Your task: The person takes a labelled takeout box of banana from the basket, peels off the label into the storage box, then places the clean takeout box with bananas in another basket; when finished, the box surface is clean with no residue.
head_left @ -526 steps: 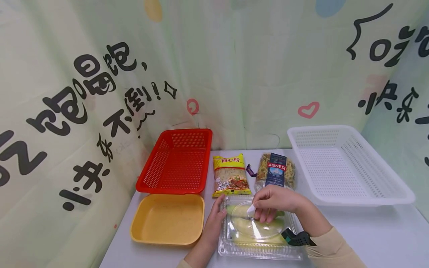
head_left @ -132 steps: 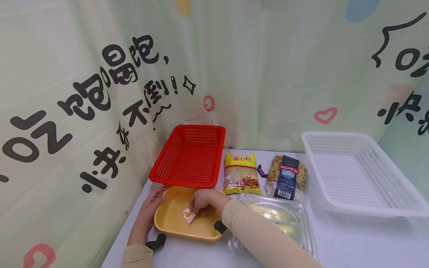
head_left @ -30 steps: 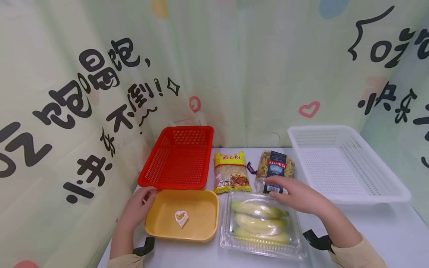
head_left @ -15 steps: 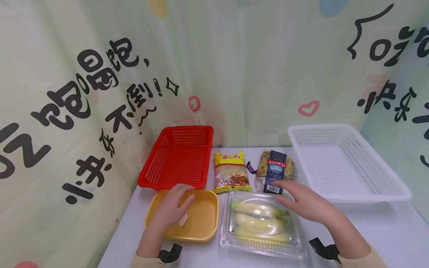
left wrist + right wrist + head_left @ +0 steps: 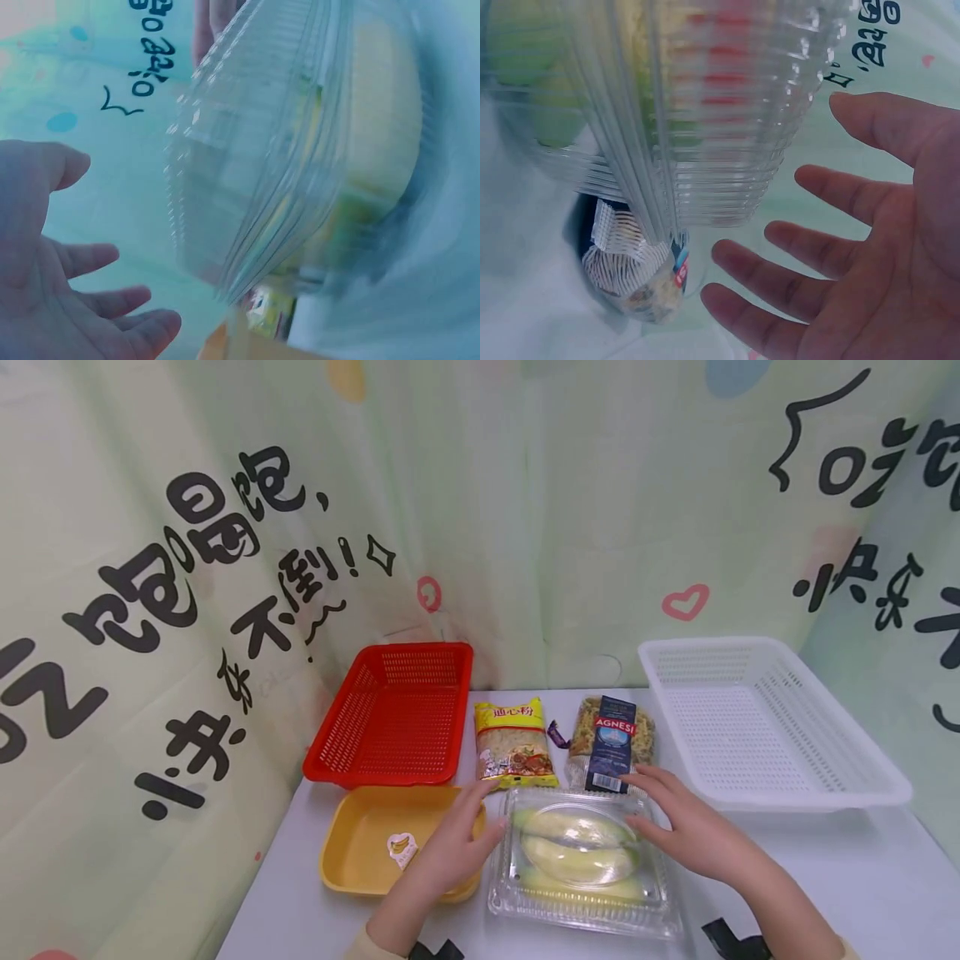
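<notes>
A clear plastic clamshell box (image 5: 581, 902) holding bananas (image 5: 577, 858) lies on the white table near the front edge. My left hand (image 5: 459, 839) reaches over the yellow tray's right rim, fingers straight, up against the box's left side. My right hand (image 5: 678, 828) sits at the box's right side, fingers spread. In the left wrist view the left hand (image 5: 52, 285) is open with a small gap to the box (image 5: 262, 165). The right wrist view shows the right hand (image 5: 855, 247) open beside the box (image 5: 682, 112). Neither hand holds anything.
A yellow tray (image 5: 352, 860) with a banana sticker (image 5: 402, 848) lies left of the box. Behind stand a red basket (image 5: 397, 714), a yellow pasta bag (image 5: 513, 743), an Agnesi pasta bag (image 5: 611, 742) and a white basket (image 5: 757, 727). Printed curtains close in the back and sides.
My left hand has crossed from the yellow tray's left edge over the tray to the box's left side. My right hand slid from the Agnesi bag to the box's right side.
</notes>
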Tool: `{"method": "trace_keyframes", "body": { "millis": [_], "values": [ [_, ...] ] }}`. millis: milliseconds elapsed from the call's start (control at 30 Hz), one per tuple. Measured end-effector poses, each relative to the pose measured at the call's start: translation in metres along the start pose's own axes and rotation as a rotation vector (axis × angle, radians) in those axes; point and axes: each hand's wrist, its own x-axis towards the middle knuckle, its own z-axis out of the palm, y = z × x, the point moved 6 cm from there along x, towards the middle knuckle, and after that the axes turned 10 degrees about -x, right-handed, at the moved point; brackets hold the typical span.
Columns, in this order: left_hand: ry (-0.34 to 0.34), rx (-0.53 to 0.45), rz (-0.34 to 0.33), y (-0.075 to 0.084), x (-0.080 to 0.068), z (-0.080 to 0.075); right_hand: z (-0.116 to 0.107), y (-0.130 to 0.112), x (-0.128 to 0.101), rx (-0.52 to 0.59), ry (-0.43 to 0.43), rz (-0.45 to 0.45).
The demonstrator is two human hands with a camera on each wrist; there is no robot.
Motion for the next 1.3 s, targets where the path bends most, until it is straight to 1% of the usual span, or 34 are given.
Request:
{"method": "trace_keyframes", "body": {
  "millis": [100, 167, 267, 333, 400, 467, 533, 633, 767, 867, 1033, 1300],
  "values": [
    [-0.012, -0.077, 0.009, 0.0, 0.002, 0.008, 0.002, 0.005, -0.001, 0.052, -0.024, 0.033],
    [-0.013, -0.106, 0.006, -0.001, 0.004, 0.012, 0.003, 0.009, 0.0, 0.089, -0.034, 0.053],
    [-0.018, -0.113, 0.011, -0.003, 0.007, 0.016, 0.006, 0.016, 0.002, 0.124, -0.05, 0.107],
    [-0.022, -0.105, 0.006, -0.005, 0.008, 0.018, 0.008, 0.021, 0.004, 0.135, -0.064, 0.123],
    [-0.023, -0.092, -0.008, -0.005, 0.009, 0.019, 0.01, 0.025, 0.006, 0.141, -0.088, 0.138],
    [-0.019, -0.064, -0.022, -0.006, 0.01, 0.019, 0.015, 0.03, 0.007, 0.187, -0.135, 0.156],
    [-0.014, -0.014, -0.023, -0.006, 0.012, 0.02, 0.019, 0.034, 0.008, 0.227, -0.181, 0.178],
    [-0.008, 0.078, -0.004, -0.005, 0.014, 0.02, 0.026, 0.04, 0.007, 0.304, -0.248, 0.226],
    [-0.007, 0.16, -0.022, -0.004, 0.015, 0.021, 0.034, 0.043, 0.008, 0.372, -0.299, 0.234],
    [-0.008, 0.197, -0.036, -0.004, 0.015, 0.022, 0.038, 0.045, 0.009, 0.418, -0.323, 0.24],
    [-0.016, 0.243, -0.028, -0.003, 0.015, 0.023, 0.042, 0.046, 0.01, 0.466, -0.342, 0.251],
    [-0.023, 0.233, -0.046, -0.002, 0.014, 0.022, 0.042, 0.043, 0.012, 0.5, -0.317, 0.193]
  ]
}}
